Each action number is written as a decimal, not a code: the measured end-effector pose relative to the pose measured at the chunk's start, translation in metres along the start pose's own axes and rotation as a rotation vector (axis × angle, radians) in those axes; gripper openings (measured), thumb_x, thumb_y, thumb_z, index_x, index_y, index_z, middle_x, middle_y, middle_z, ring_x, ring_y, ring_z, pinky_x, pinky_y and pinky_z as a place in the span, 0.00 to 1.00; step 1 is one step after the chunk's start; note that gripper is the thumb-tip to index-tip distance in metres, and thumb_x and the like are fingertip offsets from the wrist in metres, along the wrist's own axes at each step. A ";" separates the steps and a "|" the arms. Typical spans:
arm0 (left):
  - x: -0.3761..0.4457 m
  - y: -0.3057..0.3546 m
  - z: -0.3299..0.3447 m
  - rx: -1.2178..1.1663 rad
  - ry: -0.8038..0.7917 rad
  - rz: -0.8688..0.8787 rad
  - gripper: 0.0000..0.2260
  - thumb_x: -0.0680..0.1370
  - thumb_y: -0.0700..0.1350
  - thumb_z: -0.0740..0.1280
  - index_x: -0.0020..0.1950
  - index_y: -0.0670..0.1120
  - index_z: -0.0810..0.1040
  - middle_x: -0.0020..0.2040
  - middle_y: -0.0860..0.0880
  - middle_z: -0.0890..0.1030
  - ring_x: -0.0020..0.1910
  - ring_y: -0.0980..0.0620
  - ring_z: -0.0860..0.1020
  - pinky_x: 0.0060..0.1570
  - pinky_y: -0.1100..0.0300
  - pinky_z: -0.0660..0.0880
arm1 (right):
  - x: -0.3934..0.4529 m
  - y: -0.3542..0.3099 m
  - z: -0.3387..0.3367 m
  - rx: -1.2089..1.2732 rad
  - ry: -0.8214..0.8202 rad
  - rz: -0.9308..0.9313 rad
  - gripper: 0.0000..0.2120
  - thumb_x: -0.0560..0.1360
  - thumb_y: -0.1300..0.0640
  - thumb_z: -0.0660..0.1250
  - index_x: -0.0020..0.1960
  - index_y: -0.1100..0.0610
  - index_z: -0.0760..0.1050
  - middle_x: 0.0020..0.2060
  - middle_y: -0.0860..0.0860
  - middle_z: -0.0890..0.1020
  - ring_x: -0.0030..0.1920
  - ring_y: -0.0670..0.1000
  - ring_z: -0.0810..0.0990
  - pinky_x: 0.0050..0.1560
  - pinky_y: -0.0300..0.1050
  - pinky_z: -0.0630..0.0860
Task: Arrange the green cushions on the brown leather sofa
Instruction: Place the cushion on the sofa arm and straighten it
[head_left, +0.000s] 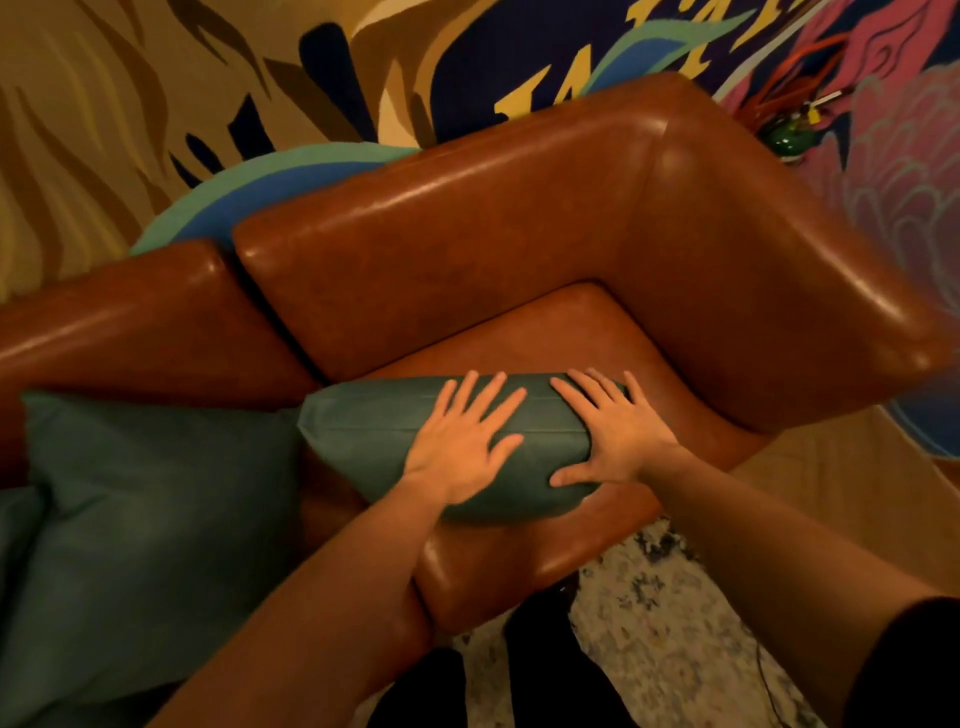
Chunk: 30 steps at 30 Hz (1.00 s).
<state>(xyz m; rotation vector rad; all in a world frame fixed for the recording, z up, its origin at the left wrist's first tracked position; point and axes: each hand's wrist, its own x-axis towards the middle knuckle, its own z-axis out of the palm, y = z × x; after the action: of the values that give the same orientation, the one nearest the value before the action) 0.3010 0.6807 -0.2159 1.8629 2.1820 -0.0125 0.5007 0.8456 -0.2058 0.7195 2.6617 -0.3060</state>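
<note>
The sofa (467, 244) is brown leather, seen from above, with its backrest running across the view and an armrest turning toward the viewer at the right end. Behind the sofa a mural (545, 57) covers the wall in tan, dark blue, yellow and pink shapes. In front of the sofa lies a speckled pale floor (649, 623).

On the sofa's left part sits a large cushion (156, 519), green, leaning up against the backrest and spreading toward the seat's front edge. A corner of it touches or nearly touches the small cushion (374, 431), also green, which lies on the seat in the sofa's right corner, its long side roughly along the backrest and its near end reaching toward the seat's front edge.

Both hands rest on the small cushion. The left hand (462, 441) lies flat on its top near the middle, fingers spread wide, holding nothing. The right hand (618, 431) lies over the cushion's right end, nearest the armrest, fingers spread across the top and thumb (571, 475) low on the end face; its grip is loose and spread, pressing rather than pinching. Both forearms are bare, and a dark sleeve (909, 665) shows on the right arm.
</note>
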 end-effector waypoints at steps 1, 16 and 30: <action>-0.007 -0.014 0.004 0.022 0.028 -0.017 0.29 0.82 0.64 0.46 0.83 0.58 0.53 0.83 0.50 0.57 0.82 0.42 0.54 0.80 0.44 0.47 | -0.003 0.004 0.001 0.016 -0.007 0.029 0.63 0.60 0.14 0.57 0.84 0.43 0.40 0.84 0.48 0.49 0.84 0.55 0.46 0.78 0.71 0.43; -0.087 -0.125 -0.004 -0.187 0.073 -0.659 0.27 0.83 0.63 0.49 0.82 0.61 0.49 0.84 0.48 0.41 0.82 0.41 0.40 0.78 0.39 0.39 | -0.016 -0.022 -0.008 0.662 0.101 0.601 0.36 0.80 0.34 0.60 0.83 0.43 0.54 0.83 0.55 0.50 0.82 0.64 0.51 0.79 0.65 0.58; -0.084 -0.120 -0.016 -0.911 0.186 -0.924 0.21 0.83 0.56 0.62 0.55 0.37 0.80 0.58 0.37 0.81 0.60 0.36 0.78 0.59 0.48 0.73 | -0.034 -0.026 -0.015 0.982 0.543 0.858 0.15 0.82 0.57 0.68 0.65 0.63 0.81 0.59 0.59 0.84 0.60 0.60 0.82 0.63 0.55 0.78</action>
<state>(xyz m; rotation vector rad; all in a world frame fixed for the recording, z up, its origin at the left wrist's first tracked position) 0.1922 0.5815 -0.2028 0.3409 2.3403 0.8258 0.5101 0.8135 -0.1760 2.3843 2.1677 -1.3157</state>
